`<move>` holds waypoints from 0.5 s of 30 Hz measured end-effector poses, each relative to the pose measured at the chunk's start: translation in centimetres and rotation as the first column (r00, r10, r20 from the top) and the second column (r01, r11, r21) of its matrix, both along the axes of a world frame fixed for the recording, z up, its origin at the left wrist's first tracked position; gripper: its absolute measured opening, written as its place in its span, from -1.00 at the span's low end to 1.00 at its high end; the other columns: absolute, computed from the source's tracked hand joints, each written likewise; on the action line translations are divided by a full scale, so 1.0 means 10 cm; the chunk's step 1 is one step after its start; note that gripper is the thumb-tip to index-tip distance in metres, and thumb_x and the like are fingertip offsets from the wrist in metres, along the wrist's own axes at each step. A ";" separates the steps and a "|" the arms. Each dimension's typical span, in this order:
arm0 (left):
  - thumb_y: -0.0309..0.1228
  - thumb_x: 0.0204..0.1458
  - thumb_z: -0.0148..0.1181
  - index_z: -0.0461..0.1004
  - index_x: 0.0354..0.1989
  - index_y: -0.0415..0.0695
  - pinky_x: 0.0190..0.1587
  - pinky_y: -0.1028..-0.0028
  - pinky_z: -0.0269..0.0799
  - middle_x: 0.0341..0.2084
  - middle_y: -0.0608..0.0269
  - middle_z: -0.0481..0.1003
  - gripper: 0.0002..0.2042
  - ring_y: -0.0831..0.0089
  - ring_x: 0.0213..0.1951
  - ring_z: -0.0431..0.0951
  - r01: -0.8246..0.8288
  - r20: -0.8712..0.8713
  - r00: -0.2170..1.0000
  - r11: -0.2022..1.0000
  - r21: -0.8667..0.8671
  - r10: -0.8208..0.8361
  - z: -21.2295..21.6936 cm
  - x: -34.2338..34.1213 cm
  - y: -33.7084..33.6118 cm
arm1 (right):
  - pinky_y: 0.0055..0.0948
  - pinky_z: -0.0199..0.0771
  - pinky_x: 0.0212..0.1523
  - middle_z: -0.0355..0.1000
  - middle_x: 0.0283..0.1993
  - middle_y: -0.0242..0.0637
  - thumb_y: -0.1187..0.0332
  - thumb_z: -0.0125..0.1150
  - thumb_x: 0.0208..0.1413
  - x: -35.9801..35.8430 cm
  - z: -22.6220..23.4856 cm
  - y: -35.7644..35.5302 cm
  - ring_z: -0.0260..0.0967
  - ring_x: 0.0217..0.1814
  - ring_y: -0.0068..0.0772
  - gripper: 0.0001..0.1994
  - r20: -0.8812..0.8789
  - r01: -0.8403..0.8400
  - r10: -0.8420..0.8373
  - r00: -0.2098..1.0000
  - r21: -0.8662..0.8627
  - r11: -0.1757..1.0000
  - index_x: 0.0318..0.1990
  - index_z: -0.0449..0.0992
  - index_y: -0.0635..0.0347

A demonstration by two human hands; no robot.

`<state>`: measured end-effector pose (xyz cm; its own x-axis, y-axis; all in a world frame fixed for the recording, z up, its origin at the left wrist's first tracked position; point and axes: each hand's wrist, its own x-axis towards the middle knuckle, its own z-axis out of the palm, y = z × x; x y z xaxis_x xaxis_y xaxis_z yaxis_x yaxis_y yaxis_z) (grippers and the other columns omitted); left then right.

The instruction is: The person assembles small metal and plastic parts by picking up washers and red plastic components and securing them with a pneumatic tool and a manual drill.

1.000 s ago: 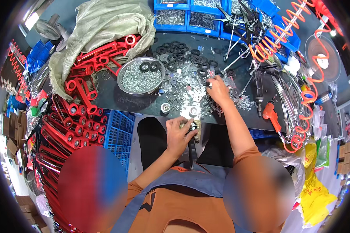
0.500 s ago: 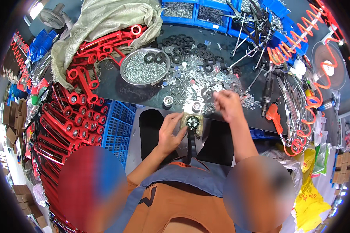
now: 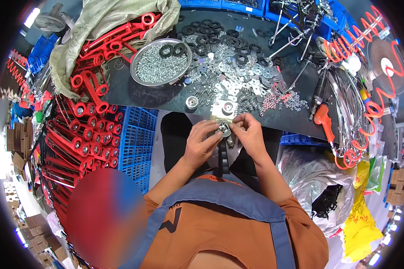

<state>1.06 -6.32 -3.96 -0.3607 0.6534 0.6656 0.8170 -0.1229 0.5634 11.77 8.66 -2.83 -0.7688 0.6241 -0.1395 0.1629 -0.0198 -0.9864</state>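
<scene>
At the bench's front edge, a round metal part point(image 3: 224, 129) with a dark open centre sits at the top of a black handle point(image 3: 223, 162) that points toward me. My left hand point(image 3: 201, 142) has its thumb and fingers closed about the part's left side. On the other side, my right hand point(image 3: 250, 136) pinches with thumb and forefinger close to the rim; whatever lies in that pinch is too small to make out. Just beyond stands a silver cylindrical fitting point(image 3: 228, 107), and a similar silver cup point(image 3: 191, 102) is to its left.
Loose washers, plates and nuts point(image 3: 256, 83) cover the middle of the bench, with black rings point(image 3: 205, 29) behind. A metal bowl of small parts point(image 3: 135, 76) stands left. Red tools point(image 3: 87, 130) are piled at far left. An orange-handled power driver point(image 3: 323, 121) lies right.
My right hand has come down from over the loose parts to the round metal part, its fingers now pinched. My left hand has closed in on the part. The whole view has shifted slightly.
</scene>
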 end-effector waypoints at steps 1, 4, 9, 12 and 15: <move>-0.62 -0.23 0.34 0.54 -0.27 -0.13 0.06 0.15 0.33 -0.17 0.14 0.47 -0.72 0.13 -0.06 0.49 0.001 0.002 1.000 1.000 -0.002 -0.001 -0.01 0.01 0.00 | -0.66 0.14 -0.62 0.31 -0.57 -0.50 0.42 0.27 0.03 0.00 -0.02 -0.01 0.18 -0.59 -0.76 -0.83 -0.036 0.003 -0.004 0.999 -0.014 1.000 -0.34 0.41 0.31; -0.62 -0.24 0.34 0.55 -0.26 -0.08 0.12 0.08 0.27 -0.18 0.16 0.48 -0.70 0.15 -0.05 0.49 -0.017 -0.018 1.000 1.000 -0.011 0.017 -0.07 0.03 0.00 | -0.67 0.10 -0.63 0.24 -0.56 -0.51 0.41 0.28 0.04 0.02 0.04 0.02 0.12 -0.59 -0.75 -0.78 -0.039 -0.008 0.003 0.999 -0.134 0.991 -0.27 0.34 0.28; -0.59 -0.26 0.36 0.55 -0.27 -0.04 0.16 -0.04 0.17 -0.22 0.19 0.48 -0.69 0.18 -0.05 0.50 0.071 -0.073 0.995 0.997 -0.038 -0.073 -0.01 -0.09 0.00 | -0.60 0.24 -0.55 0.31 -0.51 -0.43 0.35 0.32 0.00 0.03 -0.07 0.10 0.21 -0.53 -0.68 -0.72 -0.024 -0.053 0.056 0.998 0.089 0.995 -0.27 0.35 0.29; -0.54 -0.24 0.35 0.54 -0.26 -0.02 0.16 -0.07 0.14 -0.23 0.22 0.48 -0.70 0.23 -0.05 0.50 0.064 -0.149 0.986 0.996 -0.058 -0.072 0.06 -0.16 -0.04 | -0.55 0.30 -0.47 0.36 -0.48 -0.41 0.37 0.28 0.01 -0.02 0.09 0.39 0.27 -0.49 -0.63 -0.80 -0.005 0.017 -0.016 1.000 0.216 0.976 -0.31 0.41 0.28; -0.54 -0.23 0.34 0.53 -0.24 -0.02 0.18 -0.06 0.13 -0.22 0.22 0.48 -0.69 0.24 -0.03 0.49 0.067 -0.158 0.984 0.992 -0.106 -0.084 0.19 -0.15 -0.06 | -0.35 0.40 -0.32 0.43 -0.40 -0.24 0.42 0.29 -0.08 -0.16 0.09 1.03 0.38 -0.39 -0.28 -0.81 -0.121 0.249 -0.269 0.956 0.818 0.518 -0.32 0.46 0.30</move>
<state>-0.42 -6.97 -2.04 -0.2009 0.7407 0.6411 0.8887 -0.1376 0.4374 10.21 18.96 -1.93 -0.5572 0.6432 0.5252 0.3058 0.7470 -0.5904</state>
